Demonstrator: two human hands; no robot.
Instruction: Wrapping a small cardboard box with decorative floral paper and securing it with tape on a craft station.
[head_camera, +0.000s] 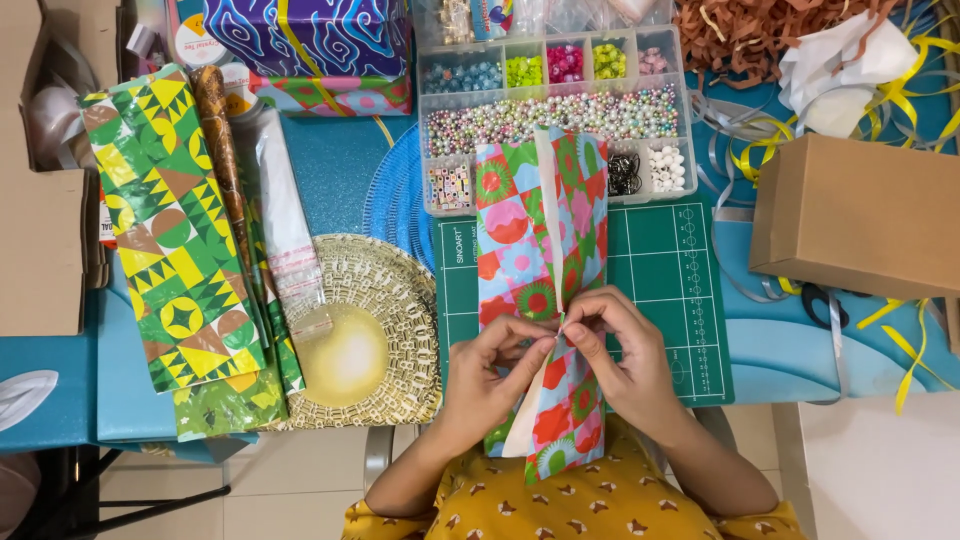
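Observation:
A long parcel wrapped in bright patterned paper (520, 220), red, green, blue and pink, lies lengthwise on a green cutting mat (670, 270). Its near end hangs over the table edge toward me. My left hand (492, 372) and my right hand (618, 352) meet at the paper's central seam near that end. Both pinch the overlapping paper edges together with their fingertips. A white underside of the paper shows along the seam and at the lower flap.
A clear compartment box of beads (560, 110) sits behind the mat. A brown cardboard box (850, 215) is at right, among yellow and silver ribbons. Green-yellow patterned paper (165, 230), a round woven placemat (370, 330) and cellophane lie at left. Another wrapped box (310, 35) is at the back.

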